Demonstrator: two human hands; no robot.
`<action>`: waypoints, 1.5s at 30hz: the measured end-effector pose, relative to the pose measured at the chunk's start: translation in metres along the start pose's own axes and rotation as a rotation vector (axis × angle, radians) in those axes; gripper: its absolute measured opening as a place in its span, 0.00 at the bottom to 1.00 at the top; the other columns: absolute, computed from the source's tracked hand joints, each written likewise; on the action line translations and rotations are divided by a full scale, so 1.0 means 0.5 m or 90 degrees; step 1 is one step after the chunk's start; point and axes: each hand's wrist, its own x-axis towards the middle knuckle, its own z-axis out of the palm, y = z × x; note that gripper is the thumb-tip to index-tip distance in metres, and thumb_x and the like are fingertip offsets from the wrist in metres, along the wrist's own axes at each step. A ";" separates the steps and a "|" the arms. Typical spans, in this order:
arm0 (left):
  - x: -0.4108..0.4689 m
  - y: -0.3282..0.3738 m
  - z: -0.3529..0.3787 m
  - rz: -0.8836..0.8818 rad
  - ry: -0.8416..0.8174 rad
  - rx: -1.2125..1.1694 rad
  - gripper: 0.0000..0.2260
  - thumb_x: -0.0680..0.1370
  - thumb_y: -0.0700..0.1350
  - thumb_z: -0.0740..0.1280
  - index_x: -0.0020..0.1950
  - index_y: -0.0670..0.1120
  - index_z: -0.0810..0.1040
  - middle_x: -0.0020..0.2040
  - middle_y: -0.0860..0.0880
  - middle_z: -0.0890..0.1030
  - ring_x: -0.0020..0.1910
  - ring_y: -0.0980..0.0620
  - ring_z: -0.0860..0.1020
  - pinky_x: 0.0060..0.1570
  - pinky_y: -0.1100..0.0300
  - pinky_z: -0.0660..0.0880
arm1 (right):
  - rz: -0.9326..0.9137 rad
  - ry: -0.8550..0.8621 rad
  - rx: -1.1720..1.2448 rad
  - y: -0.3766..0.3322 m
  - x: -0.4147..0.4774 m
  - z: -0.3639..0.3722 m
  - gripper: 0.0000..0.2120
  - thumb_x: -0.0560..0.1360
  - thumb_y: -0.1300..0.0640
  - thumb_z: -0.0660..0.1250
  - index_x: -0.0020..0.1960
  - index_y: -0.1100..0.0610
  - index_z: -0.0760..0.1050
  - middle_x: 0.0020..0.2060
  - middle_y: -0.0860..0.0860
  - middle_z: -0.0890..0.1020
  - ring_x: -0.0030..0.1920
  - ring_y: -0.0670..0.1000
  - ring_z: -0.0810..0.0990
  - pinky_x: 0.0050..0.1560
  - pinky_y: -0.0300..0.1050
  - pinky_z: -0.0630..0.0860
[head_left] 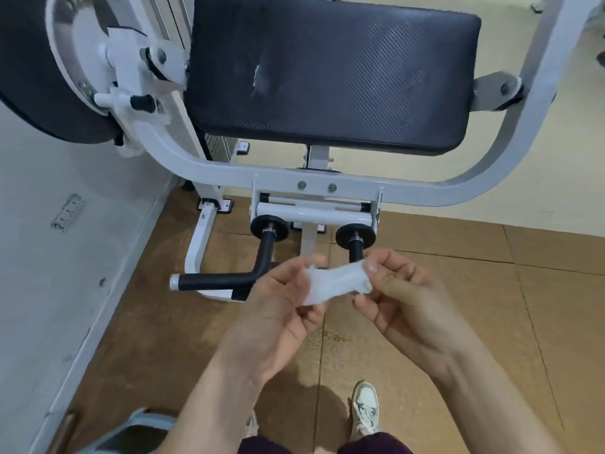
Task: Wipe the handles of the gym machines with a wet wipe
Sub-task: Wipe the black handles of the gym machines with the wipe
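A crumpled white wet wipe [337, 282] is stretched between my two hands in the middle of the view. My left hand [278, 309] pinches its left end and my right hand [402, 296] pinches its right end. Just beyond them the white gym machine carries two black handles. The left handle [226, 279] bends out to the left and ends in a white cap. Only the short top of the right handle [356, 249] shows; the wipe and my right hand hide the rest. Neither hand touches a handle.
The machine's white curved frame [327, 185] spans the view, with a worn black pad [330, 73] above it. A round black pad [29, 77] sits at the upper left. A grey wall [65, 257] runs along the left. My shoes [365, 407] stand on brown floor mats.
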 end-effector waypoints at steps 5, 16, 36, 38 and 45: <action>0.055 -0.112 0.061 -0.033 0.043 0.119 0.11 0.64 0.42 0.77 0.43 0.41 0.82 0.41 0.43 0.78 0.35 0.51 0.74 0.37 0.61 0.74 | 0.081 -0.082 0.062 -0.051 0.018 -0.144 0.13 0.61 0.61 0.79 0.40 0.60 0.77 0.36 0.55 0.78 0.30 0.47 0.73 0.31 0.36 0.77; 0.172 -0.227 0.104 -0.006 0.324 0.001 0.10 0.74 0.43 0.70 0.53 0.45 0.75 0.39 0.47 0.79 0.29 0.55 0.73 0.29 0.63 0.70 | 0.101 -0.125 0.113 -0.027 0.101 -0.248 0.11 0.65 0.67 0.73 0.47 0.61 0.80 0.38 0.58 0.83 0.37 0.52 0.82 0.34 0.40 0.79; 0.205 -0.355 0.009 0.033 0.265 0.406 0.06 0.76 0.48 0.66 0.45 0.58 0.82 0.36 0.50 0.83 0.39 0.51 0.81 0.40 0.60 0.75 | -0.276 -0.005 -0.860 0.109 0.112 -0.370 0.08 0.73 0.53 0.69 0.52 0.50 0.81 0.54 0.42 0.78 0.56 0.42 0.78 0.50 0.31 0.73; 0.208 -0.369 0.017 0.039 0.284 0.430 0.08 0.77 0.46 0.67 0.46 0.59 0.80 0.35 0.51 0.83 0.37 0.52 0.81 0.40 0.60 0.76 | -0.309 0.023 -0.898 0.115 0.106 -0.389 0.07 0.72 0.54 0.70 0.50 0.51 0.82 0.51 0.42 0.80 0.52 0.40 0.78 0.49 0.30 0.72; 0.243 -0.374 0.018 0.219 0.421 0.687 0.05 0.74 0.47 0.69 0.47 0.57 0.81 0.33 0.57 0.76 0.31 0.58 0.74 0.27 0.68 0.68 | -0.326 0.233 -1.072 0.072 0.086 -0.478 0.09 0.72 0.54 0.71 0.51 0.53 0.82 0.45 0.46 0.79 0.46 0.48 0.71 0.46 0.34 0.64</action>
